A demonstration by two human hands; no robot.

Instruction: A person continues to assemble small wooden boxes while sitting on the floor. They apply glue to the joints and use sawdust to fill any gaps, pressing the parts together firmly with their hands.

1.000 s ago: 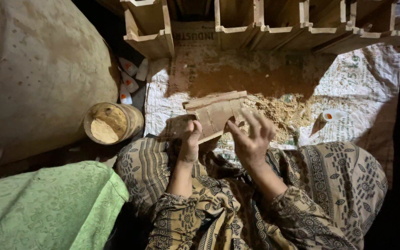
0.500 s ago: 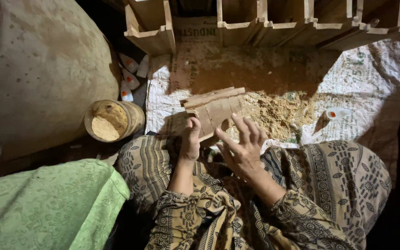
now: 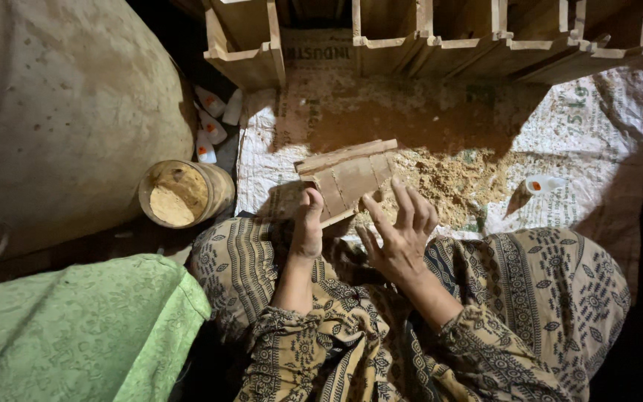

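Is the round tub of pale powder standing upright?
No, the round tub of pale powder lies tipped on its side, its open mouth facing the camera.

A white printed sack (image 3: 604,126) is spread on the dark floor. Sawdust (image 3: 455,179) lies on it. Wooden frames (image 3: 440,41) stand behind. Bright light makes dark shadows.

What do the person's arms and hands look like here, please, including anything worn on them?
Both hands, left hand and right hand, are bare, without gloves. The forearms are uncovered; loose sleeves of tan fabric with a dark ornamental print are bunched near the elbows.
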